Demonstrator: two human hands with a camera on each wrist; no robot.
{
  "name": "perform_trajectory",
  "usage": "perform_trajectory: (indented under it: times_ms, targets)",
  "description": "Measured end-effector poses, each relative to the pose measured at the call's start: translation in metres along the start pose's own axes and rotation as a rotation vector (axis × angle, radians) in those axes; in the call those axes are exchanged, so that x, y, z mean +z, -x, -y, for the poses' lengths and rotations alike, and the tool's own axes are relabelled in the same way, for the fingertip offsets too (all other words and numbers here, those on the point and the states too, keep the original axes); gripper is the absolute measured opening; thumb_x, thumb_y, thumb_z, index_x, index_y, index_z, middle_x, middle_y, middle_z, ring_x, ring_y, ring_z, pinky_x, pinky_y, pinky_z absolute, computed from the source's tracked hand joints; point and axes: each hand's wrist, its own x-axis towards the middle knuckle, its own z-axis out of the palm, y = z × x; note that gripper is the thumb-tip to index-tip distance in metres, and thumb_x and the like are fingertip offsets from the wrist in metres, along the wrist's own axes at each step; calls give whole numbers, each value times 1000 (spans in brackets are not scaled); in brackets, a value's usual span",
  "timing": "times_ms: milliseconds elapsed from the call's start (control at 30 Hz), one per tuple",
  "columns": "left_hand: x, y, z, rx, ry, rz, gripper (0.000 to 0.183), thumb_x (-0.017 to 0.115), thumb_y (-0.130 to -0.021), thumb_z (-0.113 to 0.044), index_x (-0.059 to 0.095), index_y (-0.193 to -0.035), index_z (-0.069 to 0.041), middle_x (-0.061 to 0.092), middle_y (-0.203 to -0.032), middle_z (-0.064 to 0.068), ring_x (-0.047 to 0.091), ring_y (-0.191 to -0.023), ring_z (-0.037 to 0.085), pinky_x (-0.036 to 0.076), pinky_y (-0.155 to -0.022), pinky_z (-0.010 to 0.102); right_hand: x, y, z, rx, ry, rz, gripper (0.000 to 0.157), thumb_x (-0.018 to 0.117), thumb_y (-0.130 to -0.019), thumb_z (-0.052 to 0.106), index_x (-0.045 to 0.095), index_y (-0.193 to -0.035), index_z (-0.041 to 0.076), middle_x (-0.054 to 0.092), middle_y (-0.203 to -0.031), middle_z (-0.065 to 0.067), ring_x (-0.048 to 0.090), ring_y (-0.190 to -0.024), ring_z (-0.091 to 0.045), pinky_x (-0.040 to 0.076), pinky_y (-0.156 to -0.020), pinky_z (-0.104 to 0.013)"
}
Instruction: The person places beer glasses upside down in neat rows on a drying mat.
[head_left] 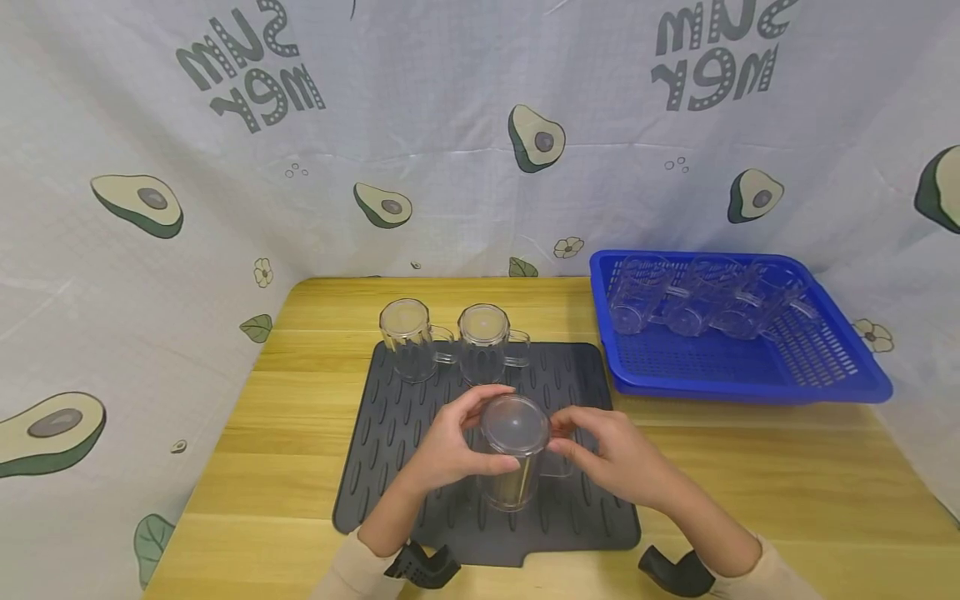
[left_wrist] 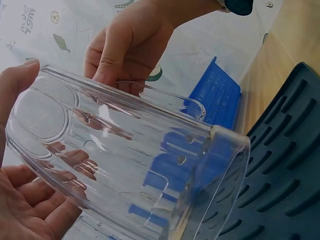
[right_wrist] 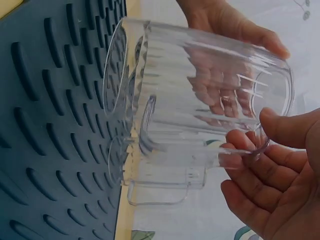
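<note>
Both hands hold a clear mug (head_left: 512, 479) upside down over the dark drying mat (head_left: 450, 533), its base facing up. Around the mug's left side my left hand (head_left: 450, 442) curves, with the thumb on the near side and the fingers behind. My right hand (head_left: 618, 454) pinches the mug near its base, on the handle side. In the right wrist view the mug (right_wrist: 200, 75) tilts with its mouth toward the mat (right_wrist: 50, 125). Two more clear mugs, a left one (head_left: 408, 346) and a right one (head_left: 482, 346), stand inverted along the mat's back edge, handles pointing right.
At the back right a blue plastic basket (head_left: 705, 387) holds several clear mugs (head_left: 686, 304) lying tilted along its far side. The wooden table (head_left: 262, 467) extends around the mat. A white curtain with avocado prints (head_left: 465, 100) hangs behind the table.
</note>
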Motion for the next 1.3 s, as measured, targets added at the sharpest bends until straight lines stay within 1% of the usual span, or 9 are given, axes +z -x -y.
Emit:
perform_trajectory:
  times_ms: [200, 400, 533, 667, 800, 967, 1100, 1200, 1300]
  targets:
    - [0, -5, 5, 16, -26, 20, 78, 80, -78, -47, 50, -140, -9, 57, -130, 7, 55, -117, 22, 47, -99, 39, 3, 2, -3, -16, 37, -55, 17, 71, -85, -3, 66, -99, 6, 66, -89, 7, 60, -76, -2, 54, -63, -26]
    - [-1, -10, 7, 31, -26, 45, 83, 79, -79, -47, 47, -141, -4, 57, -131, 8, 55, -117, 22, 44, -102, 41, 5, 3, -5, -5, 69, -101, 19, 70, -85, -4, 66, -101, 4, 67, -91, 5, 63, -81, -7, 55, -66, -27]
    - [-1, -14, 10, 20, -20, 51, 83, 79, -79, -47, 46, -142, -4, 56, -133, 8, 54, -119, 22, 41, -105, 41, 6, 3, -4, 12, 74, -129, 18, 69, -86, -5, 67, -102, 3, 67, -92, 3, 64, -81, -9, 56, -67, -28]
    - [0, -18, 12, 3, -7, 51, 85, 79, -79, -47, 45, -145, -7, 54, -137, 8, 52, -123, 21, 39, -107, 40, 7, 4, -4, 47, 91, -153, 18, 69, -86, -5, 67, -103, 1, 66, -92, 2, 63, -80, -9, 56, -67, -28]
    - [0, -23, 14, 8, -2, 53, 87, 78, -80, -49, 43, -146, -5, 52, -140, 11, 52, -124, 22, 40, -107, 39, 5, 4, -5, 90, 121, -176, 18, 69, -87, -3, 67, -105, 0, 65, -91, 3, 61, -79, -8, 55, -66, -27]
    - [-2, -32, 13, 10, -54, 19, 90, 76, -78, -55, 45, -144, -3, 55, -137, 10, 53, -123, 22, 41, -106, 41, 3, 3, -7, 123, 131, -220, 18, 69, -86, -5, 67, -104, -2, 66, -89, 0, 61, -76, -10, 54, -64, -27]
    - [-2, -40, 13, -13, -95, -15, 88, 76, -76, -58, 48, -144, -9, 56, -136, 7, 52, -124, 19, 39, -106, 47, 1, 0, -10, 162, 138, -272, 17, 69, -85, -7, 67, -102, -5, 67, -89, -5, 64, -76, -15, 56, -63, -29]
    - [-2, -46, 13, -36, -107, -24, 84, 77, -77, -55, 49, -144, -14, 55, -138, 5, 51, -126, 18, 39, -106, 50, 0, -3, -12, 203, 147, -299, 15, 69, -86, -6, 67, -102, -5, 68, -90, -7, 65, -77, -18, 56, -64, -31]
    - [-2, -52, 13, -47, -114, -21, 80, 79, -79, -45, 47, -145, -12, 54, -139, 7, 50, -128, 20, 39, -106, 48, -1, -5, -17, 242, 151, -308, 15, 68, -88, -4, 68, -102, -5, 68, -89, -7, 65, -77, -19, 56, -64, -33]
